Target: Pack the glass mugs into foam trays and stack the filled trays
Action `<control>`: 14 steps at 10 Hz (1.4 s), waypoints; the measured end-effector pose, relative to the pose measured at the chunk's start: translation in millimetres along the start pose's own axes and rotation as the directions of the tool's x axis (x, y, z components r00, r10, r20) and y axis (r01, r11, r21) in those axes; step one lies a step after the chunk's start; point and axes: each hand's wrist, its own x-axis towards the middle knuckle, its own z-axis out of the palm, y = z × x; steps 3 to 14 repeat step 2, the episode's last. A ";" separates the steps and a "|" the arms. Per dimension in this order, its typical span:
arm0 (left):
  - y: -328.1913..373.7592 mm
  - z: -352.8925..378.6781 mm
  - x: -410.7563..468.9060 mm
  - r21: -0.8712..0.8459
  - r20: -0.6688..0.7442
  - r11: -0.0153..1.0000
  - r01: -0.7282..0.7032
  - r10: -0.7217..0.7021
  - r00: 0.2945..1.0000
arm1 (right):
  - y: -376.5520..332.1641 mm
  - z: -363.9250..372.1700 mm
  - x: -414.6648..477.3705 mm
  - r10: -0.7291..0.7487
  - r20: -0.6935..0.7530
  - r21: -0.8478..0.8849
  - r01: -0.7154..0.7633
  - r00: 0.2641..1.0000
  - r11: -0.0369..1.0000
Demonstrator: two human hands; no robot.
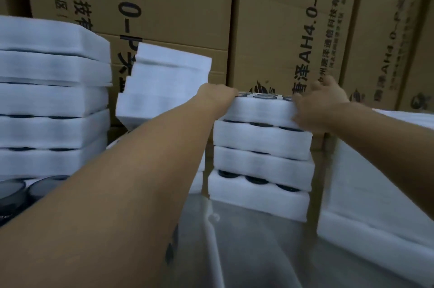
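Here, the top tray [258,110] lies on the stack of filled foam trays [261,163] in the middle of the frame, and dark mugs [265,96] show in its pockets. The left hand [218,95] clasps the tray's left end with fingers curled over the top edge. The right hand [321,104] grasps its right end, thumb on the front face and fingers over the top. Motion blur softens both hands. The stack stands on a metal table [258,252]. To its left lean some loose foam pieces [162,80]. A taller pile of trays [51,99] fills the left side, and cardboard boxes [270,29] stand along the back.
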 end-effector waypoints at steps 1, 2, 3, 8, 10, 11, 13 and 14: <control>0.3 5.2 -19.1 -0.169 0.007 0.986 -0.007 0.008 1.000 | -5.3 0.1 -11.4 0.033 -0.108 0.132 -0.019 0.994 0.991; -5.8 -8.5 -58.2 -0.440 -0.210 0.898 0.016 -0.120 0.970 | 11.9 -24.9 -29.5 0.248 -0.176 0.404 -0.159 0.953 0.901; -5.8 -8.5 -58.2 -0.440 -0.210 0.898 0.016 -0.120 0.970 | 11.9 -24.9 -29.5 0.248 -0.176 0.404 -0.159 0.953 0.901; -5.8 -8.5 -58.2 -0.440 -0.210 0.898 0.016 -0.120 0.970 | 11.9 -24.9 -29.5 0.248 -0.176 0.404 -0.159 0.953 0.901; -5.8 -8.5 -58.2 -0.440 -0.210 0.898 0.016 -0.120 0.970 | 11.9 -24.9 -29.5 0.248 -0.176 0.404 -0.159 0.953 0.901; -5.8 -8.5 -58.2 -0.440 -0.210 0.898 0.016 -0.120 0.970 | 11.9 -24.9 -29.5 0.248 -0.176 0.404 -0.159 0.953 0.901; -5.8 -8.5 -58.2 -0.440 -0.210 0.898 0.016 -0.120 0.970 | 11.9 -24.9 -29.5 0.248 -0.176 0.404 -0.159 0.953 0.901; -5.8 -8.5 -58.2 -0.440 -0.210 0.898 0.016 -0.120 0.970 | 11.9 -24.9 -29.5 0.248 -0.176 0.404 -0.159 0.953 0.901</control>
